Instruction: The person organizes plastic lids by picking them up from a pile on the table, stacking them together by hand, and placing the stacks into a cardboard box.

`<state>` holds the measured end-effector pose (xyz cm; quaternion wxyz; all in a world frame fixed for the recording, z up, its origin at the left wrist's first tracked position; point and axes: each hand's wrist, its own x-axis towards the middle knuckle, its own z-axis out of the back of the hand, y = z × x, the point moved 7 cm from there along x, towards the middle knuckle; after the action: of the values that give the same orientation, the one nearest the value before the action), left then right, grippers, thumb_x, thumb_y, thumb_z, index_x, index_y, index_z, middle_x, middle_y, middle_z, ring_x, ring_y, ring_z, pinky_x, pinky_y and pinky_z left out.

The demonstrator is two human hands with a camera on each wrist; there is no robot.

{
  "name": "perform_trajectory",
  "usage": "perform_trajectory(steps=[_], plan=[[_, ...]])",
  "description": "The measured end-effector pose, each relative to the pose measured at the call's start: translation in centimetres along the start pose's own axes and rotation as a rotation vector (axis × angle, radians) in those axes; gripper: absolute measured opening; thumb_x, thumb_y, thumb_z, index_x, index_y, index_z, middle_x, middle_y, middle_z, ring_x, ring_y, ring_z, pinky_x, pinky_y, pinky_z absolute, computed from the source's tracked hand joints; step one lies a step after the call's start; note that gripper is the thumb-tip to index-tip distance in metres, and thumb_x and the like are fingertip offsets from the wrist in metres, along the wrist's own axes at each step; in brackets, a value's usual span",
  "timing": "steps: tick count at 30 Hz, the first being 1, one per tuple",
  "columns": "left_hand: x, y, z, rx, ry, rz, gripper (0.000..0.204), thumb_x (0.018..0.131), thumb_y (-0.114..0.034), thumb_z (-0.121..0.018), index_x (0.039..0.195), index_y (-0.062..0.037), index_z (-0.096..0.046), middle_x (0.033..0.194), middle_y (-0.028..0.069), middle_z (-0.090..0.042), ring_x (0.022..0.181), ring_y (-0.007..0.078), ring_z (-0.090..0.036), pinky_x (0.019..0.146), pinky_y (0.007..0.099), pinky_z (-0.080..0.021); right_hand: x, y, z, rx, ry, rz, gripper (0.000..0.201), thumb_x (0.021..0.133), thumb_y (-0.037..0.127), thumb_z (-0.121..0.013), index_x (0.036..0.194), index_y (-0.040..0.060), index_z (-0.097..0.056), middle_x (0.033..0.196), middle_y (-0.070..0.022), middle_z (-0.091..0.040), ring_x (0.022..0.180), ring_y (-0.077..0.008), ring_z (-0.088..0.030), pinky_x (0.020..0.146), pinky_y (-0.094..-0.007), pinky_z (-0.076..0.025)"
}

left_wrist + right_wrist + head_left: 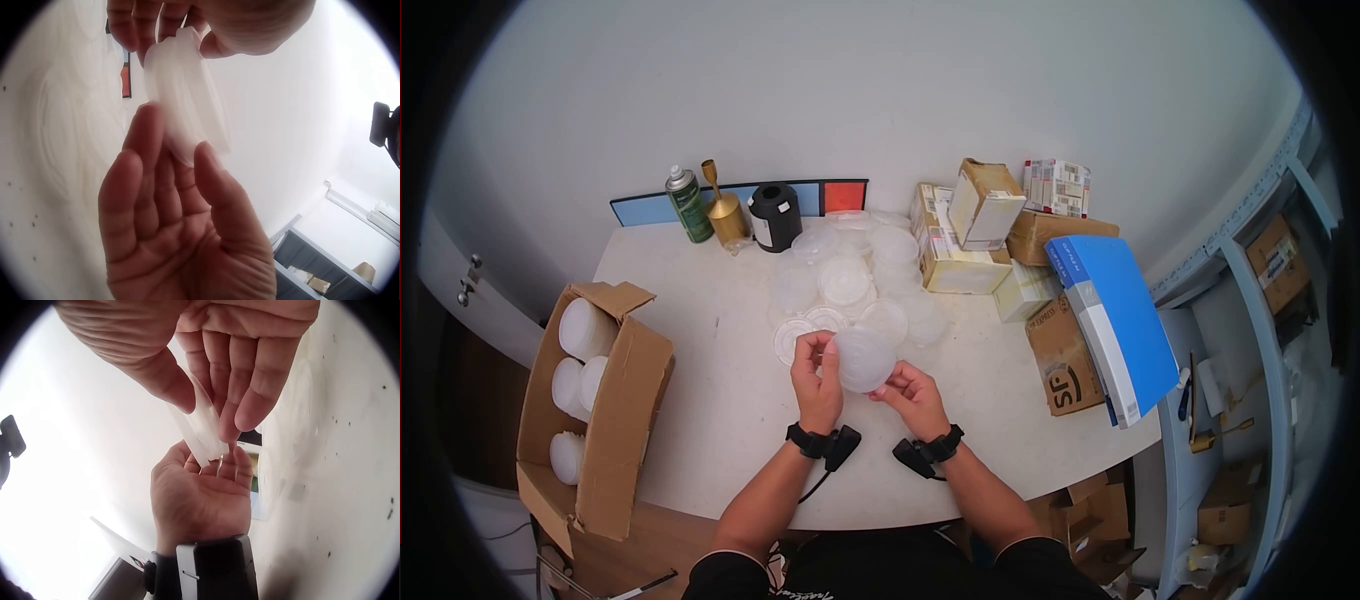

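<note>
A round translucent plastic lid (864, 361) is held between both hands over the table, its rim turned edge-on in the wrist views. My left hand (817, 390) grips its left side, thumb towards me and fingers behind. At the lower right edge, my right hand (913, 398) pinches it between thumb and fingers. The left wrist view shows the right thumb (212, 167) at the lid's lower edge. Just beyond the hands, a loose pile of similar lids (844, 282) overlaps on the table, some frosted, some with ringed patterns.
An open carton (632, 400) with several white tubs (587, 328) stands at left. A spray can (689, 205), brass vase (726, 218) and black canister (775, 216) line the back. Boxes (965, 272) and a blue binder (1115, 325) crowd the right side of the white table (720, 440).
</note>
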<state>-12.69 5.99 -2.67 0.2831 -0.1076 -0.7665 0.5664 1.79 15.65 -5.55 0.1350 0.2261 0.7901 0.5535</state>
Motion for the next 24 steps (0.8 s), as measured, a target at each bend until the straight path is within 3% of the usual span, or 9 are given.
perform_trajectory(steps=[7, 18, 21, 24], plan=[[-0.1, -0.5, -0.2, -0.022, 0.016, 0.022, 0.016, 0.104, -0.015, -0.057, 0.112, -0.0010, -0.055, 0.096, 0.0038, -0.062, 0.075, 0.0056, -0.055, 0.067, 0.0222, -0.045, -0.1, 0.2, -0.5, -0.025, 0.026, -0.018, 0.018, 0.098, -0.003, -0.062, 0.115, -0.0018, -0.059, 0.115, -0.0106, -0.070, 0.106, -0.0150, -0.068, 0.097, -0.0296, -0.053], [0.0, -0.5, -0.2, -0.017, -0.002, 0.032, 0.018, 0.101, -0.009, -0.061, 0.115, -0.0020, -0.054, 0.099, 0.0022, -0.060, 0.075, 0.0045, -0.055, 0.065, 0.0213, -0.043, -0.1, 0.5, -0.9, -0.039, 0.040, -0.012, 0.023, 0.098, 0.001, -0.065, 0.120, -0.0010, -0.059, 0.114, -0.0074, -0.069, 0.105, -0.0127, -0.066, 0.097, -0.0284, -0.052], [0.0, 0.1, -0.3, -0.025, 0.014, 0.043, 0.018, 0.100, -0.008, -0.062, 0.115, -0.0022, -0.055, 0.100, 0.0024, -0.061, 0.074, 0.0040, -0.056, 0.064, 0.0212, -0.042, -0.3, 2.0, -1.7, 0.043, 0.042, 0.018, 0.024, 0.099, 0.009, -0.066, 0.120, 0.0000, -0.060, 0.112, -0.0055, -0.069, 0.102, -0.0113, -0.066, 0.093, -0.0275, -0.052], [-0.1, 0.4, -0.4, -0.008, 0.057, 0.076, 0.018, 0.099, -0.009, -0.063, 0.114, -0.0027, -0.056, 0.102, 0.0030, -0.063, 0.076, 0.0048, -0.057, 0.065, 0.0217, -0.043, -0.1, 0.8, -0.2, -0.071, -0.121, -0.047, 0.021, 0.100, 0.016, -0.066, 0.114, 0.0010, -0.063, 0.103, -0.0031, -0.070, 0.092, -0.0092, -0.064, 0.084, -0.0259, -0.052]])
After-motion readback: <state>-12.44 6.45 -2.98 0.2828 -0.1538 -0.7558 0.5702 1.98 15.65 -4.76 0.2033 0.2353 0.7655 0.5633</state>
